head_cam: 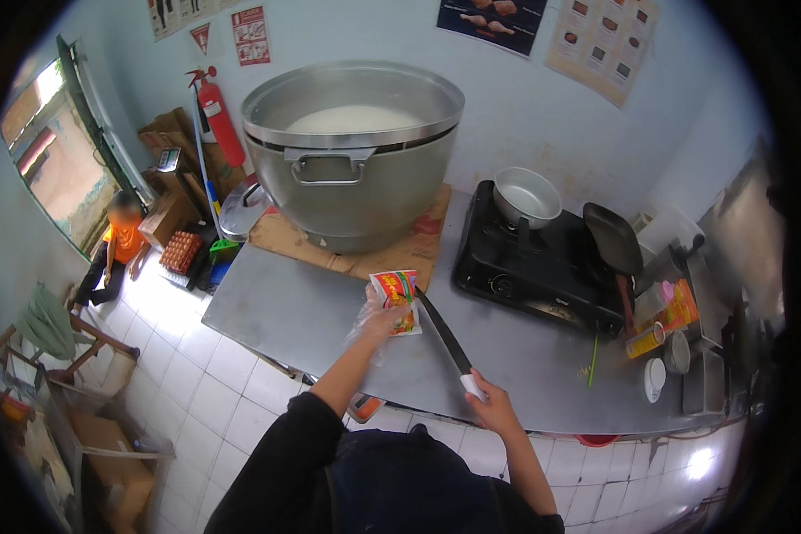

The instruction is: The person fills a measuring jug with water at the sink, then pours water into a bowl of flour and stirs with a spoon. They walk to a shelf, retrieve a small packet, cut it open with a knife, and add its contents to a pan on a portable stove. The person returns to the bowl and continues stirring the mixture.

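My left hand (379,322), in a clear plastic glove, grips a red and yellow printed sachet (395,286) above the steel tabletop. In my bare right hand (495,406) is a long knife (446,328) with a white handle and a dark blade. The blade slants up to the left, its tip at the sachet's upper right edge; whether it touches or cuts cannot be seen. Just beyond the sachet, a very large metal pot (354,200) stands on flattened cardboard (434,233), with white contents (357,119) inside.
A black gas stove (541,274) carries a small saucepan (527,197) and a dark pan (612,238). Jars and a white lid (654,379) crowd the table's right end. At left, a person (125,233) sits on the floor near egg trays (181,252); a fire extinguisher (220,120) hangs behind.
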Demonstrator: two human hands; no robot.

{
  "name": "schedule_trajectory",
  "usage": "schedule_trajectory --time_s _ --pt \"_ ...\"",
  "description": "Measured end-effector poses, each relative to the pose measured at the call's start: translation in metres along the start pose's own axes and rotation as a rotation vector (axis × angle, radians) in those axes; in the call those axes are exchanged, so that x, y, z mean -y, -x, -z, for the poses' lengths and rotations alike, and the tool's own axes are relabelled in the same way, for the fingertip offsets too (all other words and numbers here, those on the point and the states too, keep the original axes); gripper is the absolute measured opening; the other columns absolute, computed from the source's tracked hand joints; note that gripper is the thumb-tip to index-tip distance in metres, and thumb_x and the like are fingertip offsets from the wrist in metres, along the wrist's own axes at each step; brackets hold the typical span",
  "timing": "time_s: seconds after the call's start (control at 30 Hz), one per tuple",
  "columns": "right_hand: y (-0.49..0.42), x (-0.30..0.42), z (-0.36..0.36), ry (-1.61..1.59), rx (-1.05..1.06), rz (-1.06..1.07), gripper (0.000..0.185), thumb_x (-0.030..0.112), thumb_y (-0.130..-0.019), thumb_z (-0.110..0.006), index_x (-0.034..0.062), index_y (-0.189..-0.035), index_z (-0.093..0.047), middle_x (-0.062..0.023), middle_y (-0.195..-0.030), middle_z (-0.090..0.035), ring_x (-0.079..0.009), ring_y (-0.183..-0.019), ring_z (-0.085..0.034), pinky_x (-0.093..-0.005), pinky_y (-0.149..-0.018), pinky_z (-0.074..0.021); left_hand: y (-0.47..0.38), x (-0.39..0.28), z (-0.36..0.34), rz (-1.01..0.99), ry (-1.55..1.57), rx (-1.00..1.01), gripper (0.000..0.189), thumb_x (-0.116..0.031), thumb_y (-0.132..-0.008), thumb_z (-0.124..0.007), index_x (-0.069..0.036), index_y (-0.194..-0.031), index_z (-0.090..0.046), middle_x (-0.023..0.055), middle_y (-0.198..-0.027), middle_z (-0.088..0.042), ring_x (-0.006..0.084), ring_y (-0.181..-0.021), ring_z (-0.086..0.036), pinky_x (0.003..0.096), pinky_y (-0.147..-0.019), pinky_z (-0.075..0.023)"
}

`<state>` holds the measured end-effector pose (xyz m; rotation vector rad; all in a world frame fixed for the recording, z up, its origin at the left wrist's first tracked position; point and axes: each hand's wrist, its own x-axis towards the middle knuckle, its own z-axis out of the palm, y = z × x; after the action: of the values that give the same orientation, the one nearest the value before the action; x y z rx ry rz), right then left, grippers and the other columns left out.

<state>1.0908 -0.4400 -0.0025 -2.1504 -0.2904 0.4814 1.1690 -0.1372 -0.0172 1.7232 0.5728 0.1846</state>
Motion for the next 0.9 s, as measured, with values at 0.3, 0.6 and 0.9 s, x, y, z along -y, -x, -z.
schedule_trajectory --time_s 0.3,0.6,0.9 --pt "0.059 0.043 0.022 0.106 0.059 0.100 0.057 0.016 -0.088 -0.068 0.0050 -0.140 -0.048 -0.0206 -0.128 -0.060 -0.0322 -0.116 -0.061 -0.0327 -0.097 -0.0450 0.022 0.007 0.038 -0.311 -0.216 0.050 0.058 -0.023 -0.080 -0.075 -0.008 -0.126 -0.045 0.0148 -0.106 -0.068 0.0313 -0.095 -0.068 0.0396 -0.083 -0.0511" --pt "0.065 0.043 0.024 0.055 0.060 0.184 0.058 0.019 -0.088 -0.068 0.0087 -0.141 -0.048 -0.0227 -0.117 -0.065 -0.0364 -0.109 -0.064 -0.0356 -0.094 -0.0478 0.028 0.017 0.057 -0.560 -0.476 0.026 0.054 -0.026 -0.080 -0.076 -0.008 -0.125 -0.052 0.0175 -0.106 -0.068 0.0339 -0.091 -0.068 0.0414 -0.076 -0.0531" --pt "0.054 0.051 -0.001 0.031 -0.045 0.140 0.057 0.017 -0.086 -0.068 0.0047 -0.139 -0.049 -0.0234 -0.117 -0.065 -0.0360 -0.111 -0.063 -0.0360 -0.096 -0.0469 0.051 0.027 0.054 -0.690 -0.608 0.117 0.052 -0.024 -0.080 -0.072 -0.007 -0.126 -0.053 0.0195 -0.111 -0.064 0.0386 -0.096 -0.064 0.0448 -0.084 -0.0509"
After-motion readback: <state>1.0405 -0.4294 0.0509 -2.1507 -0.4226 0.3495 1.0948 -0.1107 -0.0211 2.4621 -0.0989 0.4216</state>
